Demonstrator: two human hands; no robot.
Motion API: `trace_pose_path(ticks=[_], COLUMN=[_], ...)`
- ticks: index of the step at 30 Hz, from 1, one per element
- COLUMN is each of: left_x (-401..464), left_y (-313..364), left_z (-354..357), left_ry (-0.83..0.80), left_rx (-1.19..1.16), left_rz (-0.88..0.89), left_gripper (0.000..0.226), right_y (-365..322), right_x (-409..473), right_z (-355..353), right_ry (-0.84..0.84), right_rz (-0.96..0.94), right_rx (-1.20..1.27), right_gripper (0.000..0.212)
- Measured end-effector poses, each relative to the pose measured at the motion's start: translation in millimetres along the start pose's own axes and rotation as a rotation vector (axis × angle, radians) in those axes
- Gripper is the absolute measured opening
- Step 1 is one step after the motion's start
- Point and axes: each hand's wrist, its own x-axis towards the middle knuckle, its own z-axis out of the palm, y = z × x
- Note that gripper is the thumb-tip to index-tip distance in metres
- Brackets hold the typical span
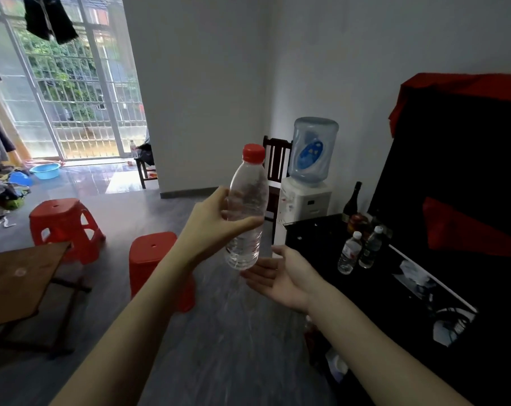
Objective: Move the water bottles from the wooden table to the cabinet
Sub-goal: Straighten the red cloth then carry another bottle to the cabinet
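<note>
My left hand grips the red-capped bottle mid-air, upright; my right hand waits spread, palm up, just beneath it.

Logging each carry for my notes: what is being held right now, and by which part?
The left hand grips the red-capped water bottle around its middle. The right hand is open beneath its base, holding nothing.

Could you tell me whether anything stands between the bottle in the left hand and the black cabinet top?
Only the open right hand, just under the red-capped bottle that the left hand grips. Beyond it the way to the cabinet looks open; two bottles already stand there.
</note>
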Motion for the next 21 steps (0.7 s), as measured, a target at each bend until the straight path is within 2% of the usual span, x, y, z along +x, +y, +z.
trace_pose_path(ticks=[6, 14, 21], left_x=[69.3, 176.4, 306.3], left_y=[-41.6, -111.3, -160.5], left_z=[9.5, 25.8, 40.1], left_ry=[-0.053, -0.129, -0.121], left_rx=[0.008, 0.077, 0.078], left_rz=[0.031, 0.022, 0.010], left_gripper=[0.049, 0.061, 0.063], right_y=[-40.6, -91.5, -179.7], right_x=[70.6, 181.0, 289.1], right_z=[-4.6, -14.8, -21.8], right_ry=[0.077, 0.084, 0.041], right_rz=[-0.001, 0.023, -0.005], right_rx=[0.020, 0.102, 0.133], right_gripper=[0.046, 0.054, 0.050])
